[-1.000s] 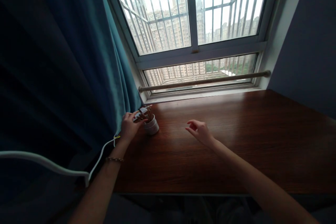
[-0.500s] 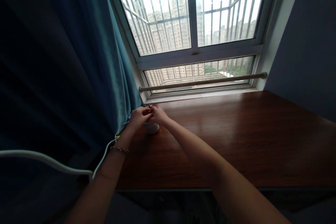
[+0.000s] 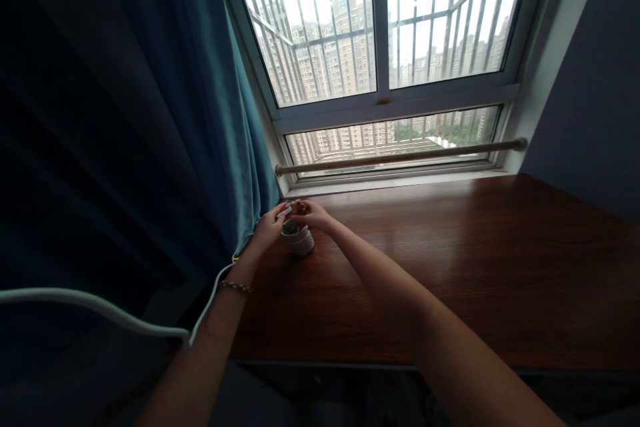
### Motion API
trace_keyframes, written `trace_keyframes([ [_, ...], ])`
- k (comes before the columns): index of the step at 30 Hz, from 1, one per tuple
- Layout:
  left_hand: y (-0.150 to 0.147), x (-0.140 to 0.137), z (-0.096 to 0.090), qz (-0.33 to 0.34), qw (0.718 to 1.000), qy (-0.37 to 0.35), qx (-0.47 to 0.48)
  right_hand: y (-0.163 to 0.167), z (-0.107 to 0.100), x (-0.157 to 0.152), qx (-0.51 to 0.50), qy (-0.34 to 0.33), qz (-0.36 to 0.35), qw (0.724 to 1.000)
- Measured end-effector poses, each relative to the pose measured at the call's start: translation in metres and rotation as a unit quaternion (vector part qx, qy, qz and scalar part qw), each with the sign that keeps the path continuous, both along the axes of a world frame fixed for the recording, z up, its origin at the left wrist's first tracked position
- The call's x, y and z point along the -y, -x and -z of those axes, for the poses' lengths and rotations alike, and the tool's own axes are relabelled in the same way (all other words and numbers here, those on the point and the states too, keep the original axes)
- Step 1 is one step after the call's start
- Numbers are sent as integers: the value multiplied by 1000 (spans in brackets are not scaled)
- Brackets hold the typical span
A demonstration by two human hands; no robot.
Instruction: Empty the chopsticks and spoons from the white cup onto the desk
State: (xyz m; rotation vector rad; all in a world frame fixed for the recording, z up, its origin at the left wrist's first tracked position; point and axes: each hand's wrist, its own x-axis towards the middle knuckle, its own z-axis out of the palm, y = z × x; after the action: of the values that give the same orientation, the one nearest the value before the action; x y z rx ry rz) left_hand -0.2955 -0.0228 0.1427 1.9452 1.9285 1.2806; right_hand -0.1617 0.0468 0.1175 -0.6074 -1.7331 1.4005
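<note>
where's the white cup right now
In the head view, the white cup stands left of centre on the wooden desktop, near the blue curtain, just below the right hand.

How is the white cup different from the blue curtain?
The cup is white, while the curtain is blue. The cup is small and round; the curtain is big and falls in folds. The cup stands on the brown desk, while the curtain hangs beside the window. Both are close to the left hand.
</note>
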Motion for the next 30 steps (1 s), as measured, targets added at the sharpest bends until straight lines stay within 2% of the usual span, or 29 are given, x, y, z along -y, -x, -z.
trace_keyframes([
  [2,0,-5,4,48,998,18,24,1,0,0,18,-21,10,1000],
  [3,-2,-6,7,47,998,14,29,1,0,0,35,-38,24,998],
  [7,-12,0,14,-29,998,-54,-19,-6,-10,-4,49,-138,153,977],
  [10,-20,13,17,-74,985,-130,-81,-27,-40,-5,-13,-194,263,945],
  [14,-35,36,20,-80,965,-219,-121,-79,-97,-2,-93,-233,388,887],
  [16,-45,47,20,-60,961,-241,-119,-106,-117,0,-102,-253,414,869],
  [18,-58,54,20,-20,964,-240,-110,-127,-122,4,-84,-253,412,871],
  [20,-72,57,23,37,977,-191,-92,-139,-113,11,-56,-229,391,890],
  [23,-95,53,38,136,990,-14,-23,-142,-79,22,-23,-129,330,935],
  [26,-112,45,66,223,957,170,74,-136,-40,29,-14,-28,302,953],
  [28,-117,38,87,217,941,231,118,-131,-17,31,-22,32,297,954],
  [30,-114,31,104,174,941,262,129,-128,3,32,-37,123,273,953],
])
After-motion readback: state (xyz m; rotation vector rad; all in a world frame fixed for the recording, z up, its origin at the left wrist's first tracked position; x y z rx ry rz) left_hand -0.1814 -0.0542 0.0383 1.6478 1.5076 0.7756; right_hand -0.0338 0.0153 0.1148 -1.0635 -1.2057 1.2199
